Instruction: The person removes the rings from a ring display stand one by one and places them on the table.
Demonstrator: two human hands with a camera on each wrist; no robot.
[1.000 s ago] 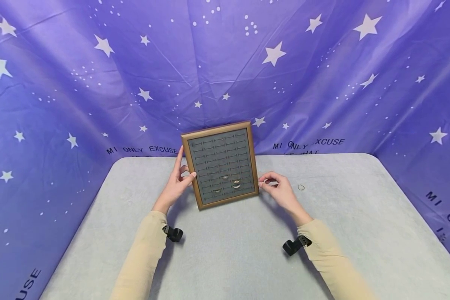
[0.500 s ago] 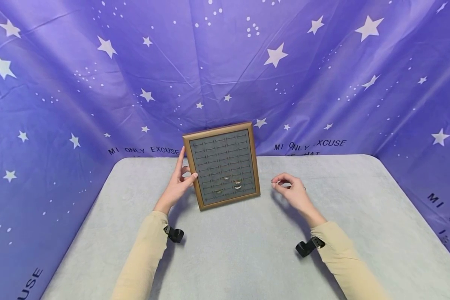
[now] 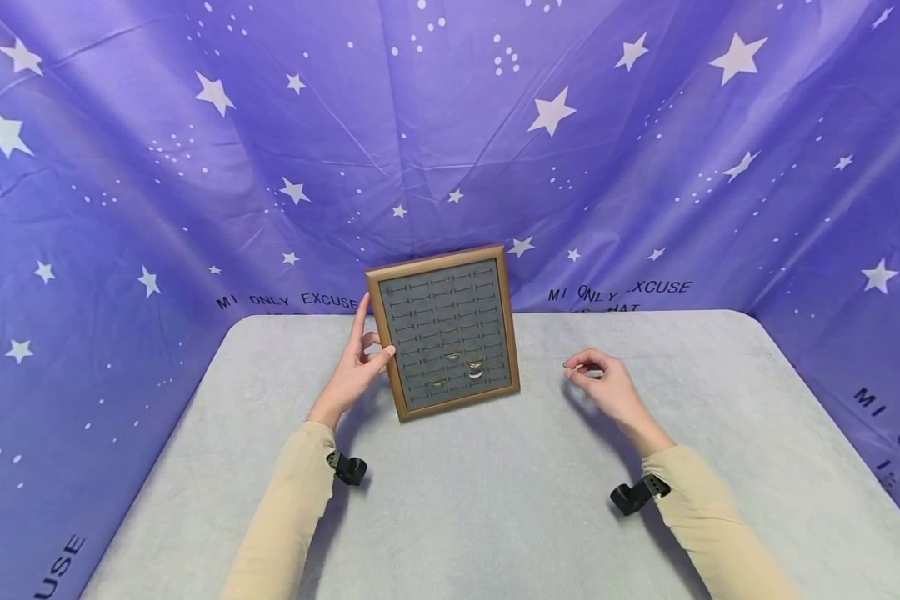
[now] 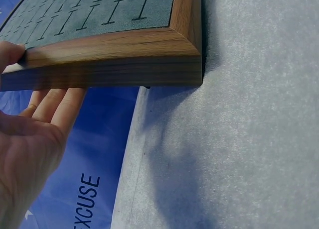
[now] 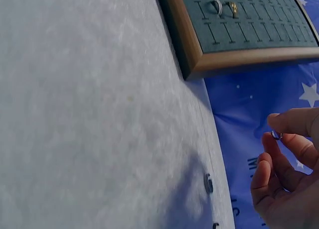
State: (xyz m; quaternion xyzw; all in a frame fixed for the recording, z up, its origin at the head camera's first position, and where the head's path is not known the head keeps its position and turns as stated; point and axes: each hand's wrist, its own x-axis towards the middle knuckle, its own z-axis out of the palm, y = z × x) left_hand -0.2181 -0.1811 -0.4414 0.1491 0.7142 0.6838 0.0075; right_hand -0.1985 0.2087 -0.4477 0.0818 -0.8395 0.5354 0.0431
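A wood-framed ring display tray (image 3: 390, 273) with a grey-green slotted pad stands tilted up on the table. My left hand (image 3: 347, 375) grips its left side, thumb on the front of the frame and fingers (image 4: 67, 109) behind it. Several rings sit in the lower slots, among them a silver ring (image 5: 217, 7) and a gold ring (image 5: 233, 10). To the right of the tray, apart from it, my right hand (image 3: 607, 390) pinches a small ring (image 5: 276, 135) between thumb and fingertips, above the table.
The right wrist view has a loose ring (image 5: 208, 183) on the grey tabletop (image 3: 450, 500) near its edge, and part of another small dark object (image 5: 215, 225) below. A purple star-printed cloth (image 3: 450, 125) hangs behind the table.
My right hand has moved right, from beside the tray's right edge to a spot away from it. It now covers where a loose ring showed earlier. The left hand keeps its hold.
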